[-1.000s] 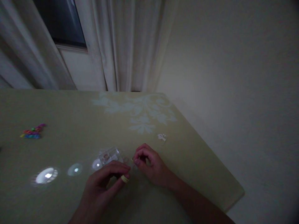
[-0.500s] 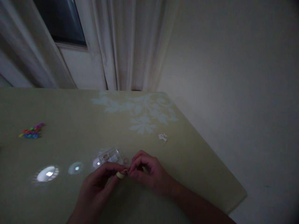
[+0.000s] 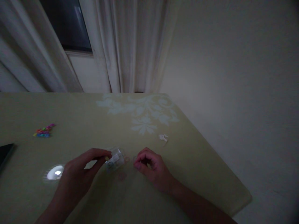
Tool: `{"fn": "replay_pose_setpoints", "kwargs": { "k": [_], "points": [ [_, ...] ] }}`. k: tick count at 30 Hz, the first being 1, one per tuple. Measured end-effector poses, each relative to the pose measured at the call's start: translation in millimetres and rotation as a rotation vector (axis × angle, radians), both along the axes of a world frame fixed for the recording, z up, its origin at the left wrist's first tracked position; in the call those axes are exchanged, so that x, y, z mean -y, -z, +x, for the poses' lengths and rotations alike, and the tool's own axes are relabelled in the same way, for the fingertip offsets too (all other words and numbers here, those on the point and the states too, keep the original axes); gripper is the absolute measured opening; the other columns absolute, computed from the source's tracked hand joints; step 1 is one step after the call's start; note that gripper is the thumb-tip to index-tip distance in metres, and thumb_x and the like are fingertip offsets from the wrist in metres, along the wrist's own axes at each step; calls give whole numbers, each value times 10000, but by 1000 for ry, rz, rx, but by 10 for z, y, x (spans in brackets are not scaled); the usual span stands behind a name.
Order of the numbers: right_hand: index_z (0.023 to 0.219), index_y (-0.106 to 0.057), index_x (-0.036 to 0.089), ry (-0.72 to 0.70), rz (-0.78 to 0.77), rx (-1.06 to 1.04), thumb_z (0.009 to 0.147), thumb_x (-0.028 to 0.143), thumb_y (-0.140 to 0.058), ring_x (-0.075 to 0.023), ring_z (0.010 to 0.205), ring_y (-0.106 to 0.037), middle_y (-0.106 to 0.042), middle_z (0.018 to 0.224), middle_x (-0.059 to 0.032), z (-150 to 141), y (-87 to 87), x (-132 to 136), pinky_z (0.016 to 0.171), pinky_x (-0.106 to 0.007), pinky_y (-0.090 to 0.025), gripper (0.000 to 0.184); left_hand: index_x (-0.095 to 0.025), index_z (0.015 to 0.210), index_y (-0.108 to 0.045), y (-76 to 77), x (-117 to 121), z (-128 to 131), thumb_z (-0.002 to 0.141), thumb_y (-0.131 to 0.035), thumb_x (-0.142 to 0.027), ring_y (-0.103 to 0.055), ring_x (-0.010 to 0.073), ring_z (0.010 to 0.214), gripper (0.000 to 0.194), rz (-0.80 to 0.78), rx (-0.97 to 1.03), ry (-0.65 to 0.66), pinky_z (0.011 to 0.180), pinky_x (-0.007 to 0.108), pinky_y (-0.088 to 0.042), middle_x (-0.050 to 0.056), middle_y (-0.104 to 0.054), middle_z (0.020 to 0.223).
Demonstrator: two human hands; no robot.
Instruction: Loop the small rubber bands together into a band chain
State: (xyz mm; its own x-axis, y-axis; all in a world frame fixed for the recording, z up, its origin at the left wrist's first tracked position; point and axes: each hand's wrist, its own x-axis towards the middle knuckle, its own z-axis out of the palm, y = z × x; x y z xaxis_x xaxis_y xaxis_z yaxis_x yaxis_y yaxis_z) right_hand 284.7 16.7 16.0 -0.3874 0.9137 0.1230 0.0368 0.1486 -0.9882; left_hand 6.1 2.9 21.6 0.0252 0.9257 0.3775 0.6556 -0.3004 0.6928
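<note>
My left hand (image 3: pixel 79 169) is closed in a pinch on a small pale-yellow piece (image 3: pixel 106 158), mostly covered by the fingers. Its fingertips are at the left side of a small clear plastic box (image 3: pixel 118 158) on the table. Whether they touch the box, I cannot tell. Small dark and whitish contents show faintly through the box. To the right, my right hand (image 3: pixel 150 166) has thumb and fingers pressed together; anything between them is too small to make out. Between box and right hand lies a small pinkish ring (image 3: pixel 126 159).
A cluster of small colourful pieces (image 3: pixel 44 130) lies at the left of the table (image 3: pixel 77 118). White bits (image 3: pixel 163 137) lie beyond my right hand. A dark flat object (image 3: pixel 6 154) enters at the left edge. Curtains (image 3: pixel 126 46) hang behind the table.
My hands have parted. The left hand moved left with the yellow piece to the clear box; the right stayed nearly in place, still pinched. The view swung slightly left.
</note>
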Motion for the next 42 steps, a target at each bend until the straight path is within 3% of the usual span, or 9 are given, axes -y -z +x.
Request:
{"fn": "replay_pose_setpoints", "kwargs": {
  "k": [5, 11, 15, 19, 23, 27, 32, 36, 42],
  "points": [
    [909, -715, 187, 44, 23, -11, 949, 476, -731, -140, 759, -538, -596, 898, -19, 22, -4, -45, 706, -286, -446, 292, -279, 875, -791, -97, -236, 6, 973, -600, -401, -776, 189, 798, 248, 6, -173, 149, 741, 235, -567, 28, -813, 933],
    [891, -715, 182, 42, 58, -20, 945, 399, -740, -128, 734, -529, -608, 878, -13, 4, -82, -25, 669, -263, -432, 225, -259, 912, -778, -86, -389, 57, 940, -480, -152, -746, 228, 804, 318, -89, -596, 246, 682, 291, -510, 48, -776, 904],
    [894, -717, 177, 60, 100, 3, 950, 328, -739, -121, 734, -535, -606, 883, -6, 3, -93, -28, 672, -253, -436, 162, -241, 970, -791, -49, -396, 77, 830, -480, -63, -762, 257, 904, 385, -70, -619, 301, 786, 345, -567, 79, -801, 981],
    [936, -739, 182, 68, 212, 250, 940, 192, -755, -132, 799, -587, -622, 955, -16, 21, -17, -65, 737, -264, -477, 20, -216, 1134, -801, 23, -390, 42, 796, -437, -31, -778, 287, 1052, 530, -11, -621, 340, 898, 411, -615, 125, -817, 1169],
    [1035, -758, 191, 49, 418, 586, 954, 164, -760, -202, 1018, -633, -650, 1104, -65, 21, 119, -101, 928, -350, -508, 85, -229, 1305, -761, 90, -377, -24, 789, -421, -20, -779, 274, 1132, 651, 9, -566, 311, 984, 425, -622, 107, -791, 1294],
    [1082, -767, 207, 29, 489, 745, 1003, 209, -719, -220, 1076, -627, -651, 1173, -81, -2, 219, -131, 969, -374, -507, 93, -305, 1391, -708, 121, -271, -63, 842, -451, -76, -772, 251, 1170, 648, 20, -492, 286, 998, 396, -628, 48, -750, 1386],
    [1063, -745, 207, 37, 426, 758, 959, 214, -784, -218, 1078, -618, -649, 1159, -62, -26, 296, -198, 972, -381, -480, 111, -341, 1153, -806, 142, -9, 33, 976, -602, -327, -820, 218, 1000, 271, 115, -218, 177, 868, 250, -646, 20, -833, 1172],
    [1000, -694, 178, 26, 405, 840, 985, 201, -743, -254, 1106, -571, -624, 1155, -96, -44, 307, -200, 991, -431, -444, 56, -341, 1055, -810, 126, 154, 274, 997, -622, -337, -828, 189, 919, 197, 148, -26, 129, 841, 230, -647, -2, -850, 1059],
    [1010, -635, 213, -186, 129, 259, 1077, 330, -589, -175, 990, -577, -561, 1110, -47, -46, 36, -26, 873, -301, -487, 143, -346, 1213, -775, 138, 273, 547, 916, -767, -312, -808, 173, 826, 299, 158, 122, 138, 799, 231, -653, 14, -834, 1079]
  ]
}}
